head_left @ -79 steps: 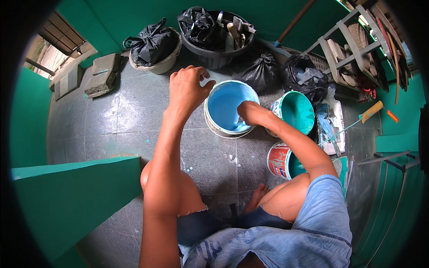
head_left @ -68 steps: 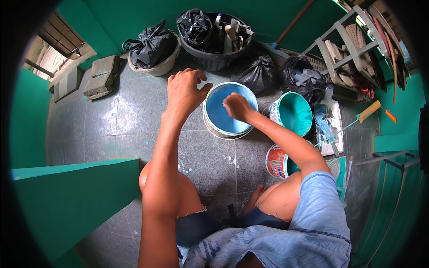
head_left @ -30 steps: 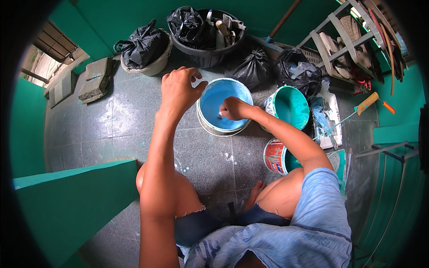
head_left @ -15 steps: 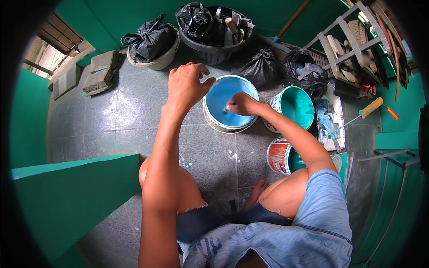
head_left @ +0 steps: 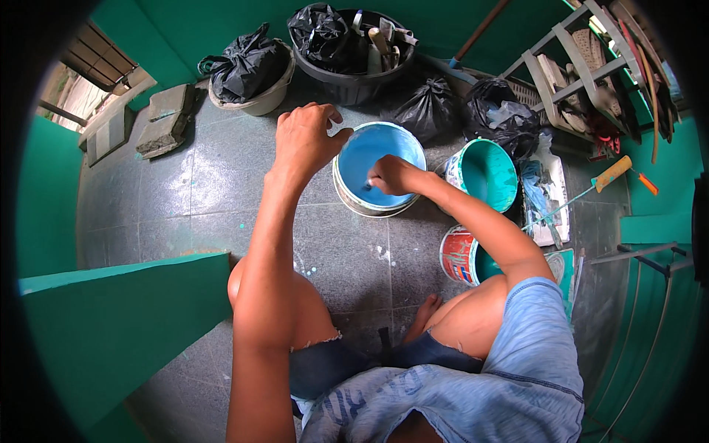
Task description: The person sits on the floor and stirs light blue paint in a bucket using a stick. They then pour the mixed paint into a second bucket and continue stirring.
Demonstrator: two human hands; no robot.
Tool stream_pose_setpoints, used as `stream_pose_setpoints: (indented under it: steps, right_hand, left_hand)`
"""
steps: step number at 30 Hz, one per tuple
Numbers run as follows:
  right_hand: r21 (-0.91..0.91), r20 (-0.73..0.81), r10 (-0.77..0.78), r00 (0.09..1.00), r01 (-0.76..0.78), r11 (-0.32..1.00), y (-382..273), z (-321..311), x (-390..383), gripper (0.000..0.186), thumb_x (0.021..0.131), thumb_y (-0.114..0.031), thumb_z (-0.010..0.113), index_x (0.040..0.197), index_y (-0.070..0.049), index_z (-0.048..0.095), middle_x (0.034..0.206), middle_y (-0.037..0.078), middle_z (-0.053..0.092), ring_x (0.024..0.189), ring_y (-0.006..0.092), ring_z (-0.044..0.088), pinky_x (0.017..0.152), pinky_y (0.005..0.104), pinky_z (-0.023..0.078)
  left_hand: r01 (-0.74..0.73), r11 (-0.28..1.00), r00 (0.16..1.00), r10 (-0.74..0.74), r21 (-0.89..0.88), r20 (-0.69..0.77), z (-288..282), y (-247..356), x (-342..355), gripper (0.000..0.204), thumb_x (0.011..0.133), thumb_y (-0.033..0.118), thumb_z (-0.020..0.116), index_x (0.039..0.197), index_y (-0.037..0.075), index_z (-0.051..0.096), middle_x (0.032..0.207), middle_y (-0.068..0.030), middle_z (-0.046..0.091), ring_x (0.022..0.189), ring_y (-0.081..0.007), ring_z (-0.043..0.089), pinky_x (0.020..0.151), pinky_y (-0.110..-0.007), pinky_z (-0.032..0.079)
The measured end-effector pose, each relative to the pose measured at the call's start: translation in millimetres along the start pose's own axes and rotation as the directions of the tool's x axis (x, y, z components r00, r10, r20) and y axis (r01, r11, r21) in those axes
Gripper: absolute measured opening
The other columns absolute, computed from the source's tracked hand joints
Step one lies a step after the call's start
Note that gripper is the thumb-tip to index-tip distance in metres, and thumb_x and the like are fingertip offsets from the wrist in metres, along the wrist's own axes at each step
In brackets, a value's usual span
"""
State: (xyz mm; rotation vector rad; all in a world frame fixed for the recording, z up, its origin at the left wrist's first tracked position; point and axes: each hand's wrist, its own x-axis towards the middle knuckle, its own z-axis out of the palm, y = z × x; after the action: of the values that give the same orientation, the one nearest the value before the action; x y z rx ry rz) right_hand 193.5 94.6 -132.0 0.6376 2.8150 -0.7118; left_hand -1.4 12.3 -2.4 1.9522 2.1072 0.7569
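A white-rimmed bucket (head_left: 373, 148) of light blue paint stands on the floor ahead of me. My right hand (head_left: 393, 176) is over its lower half, closed on a short stirrer (head_left: 367, 184) that dips into the paint; most of it is hidden, and what it is made of is unclear. My left hand (head_left: 309, 139) is raised by the bucket's left rim, fingers loosely bent and apart, holding nothing. A green-paint bucket (head_left: 491, 168) stands to the right, with a red-labelled bucket (head_left: 460, 253) nearer me.
Black bags (head_left: 425, 109) and tubs (head_left: 347, 85) line the far wall. Paving slabs (head_left: 162, 122) lie back left, a green ledge (head_left: 118, 317) near left. A paint roller (head_left: 611, 172) and white tray (head_left: 549, 214) sit right, below a stacked ladder (head_left: 572, 81); a metal rack (head_left: 650, 255) stands far right.
My right hand has moved about inside the blue bucket, from its right side to nearer the middle. My left hand stays raised; the whole view has shifted slightly.
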Motion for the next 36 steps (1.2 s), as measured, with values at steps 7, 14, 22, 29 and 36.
stream_pose_setpoints:
  steps: [7,14,22,29,36]
  right_hand:
    - [-0.302,-0.218,0.059,0.974,-0.125,0.945,5,-4,-1,0.008,0.068,-0.001,0.065,0.076,-0.002,0.067,0.077,0.018,0.064,0.079,0.0347,0.062,0.072,0.0432,0.049]
    - [0.046,0.143,0.009,0.99,-0.016,0.999,-10,-6,-2,0.01,0.076,-0.009,0.061,0.073,-0.002,0.065,0.07,0.019,0.063,0.074,0.0334,0.063,0.07,0.042,0.049]
    - [-0.15,-0.418,-0.061,0.906,-0.003,0.989,2,3,4,0.005,0.072,-0.001,0.06,0.074,-0.002,0.065,0.079,0.017,0.062,0.084,0.0346,0.056,0.08,0.0403,0.045]
    - [-0.317,-0.042,0.113,0.993,-0.12,0.941,4,-4,-14,0.003,0.066,0.0,0.062,0.068,0.001,0.064,0.071,0.018,0.062,0.076,0.0371,0.061,0.065,0.0424,0.049]
    - [-0.045,-0.275,-0.159,0.948,0.153,0.987,-18,10,9,0.006,0.071,-0.007,0.065,0.074,-0.001,0.064,0.076,0.015,0.063,0.078,0.0319,0.06,0.077,0.0393,0.047]
  left_hand:
    - [0.019,1.0,1.0,-0.019,-0.015,0.0,-1,-1,-2,0.028,0.068,0.027,0.076,0.088,0.009,0.07,0.081,-0.0086,0.067,0.078,-0.0242,0.064,0.077,-0.037,0.041]
    - [0.027,1.0,1.0,-0.027,-0.006,0.008,-3,-3,-3,0.028,0.068,0.028,0.075,0.088,0.009,0.07,0.08,-0.0082,0.067,0.078,-0.0244,0.064,0.077,-0.037,0.041]
    - [0.022,1.0,1.0,-0.022,0.005,0.0,-3,-1,-3,0.027,0.068,0.027,0.075,0.088,0.009,0.07,0.08,-0.0086,0.067,0.078,-0.0241,0.064,0.077,-0.037,0.042]
    - [-0.011,0.999,1.0,0.011,0.041,-0.001,-2,-3,-5,0.029,0.071,0.029,0.075,0.088,0.007,0.068,0.081,-0.0084,0.066,0.077,-0.0258,0.064,0.072,-0.037,0.048]
    - [-0.014,1.0,1.0,0.013,0.028,0.007,0,0,-2,0.028,0.07,0.029,0.075,0.087,0.008,0.069,0.081,-0.0088,0.067,0.078,-0.0254,0.064,0.073,-0.037,0.046]
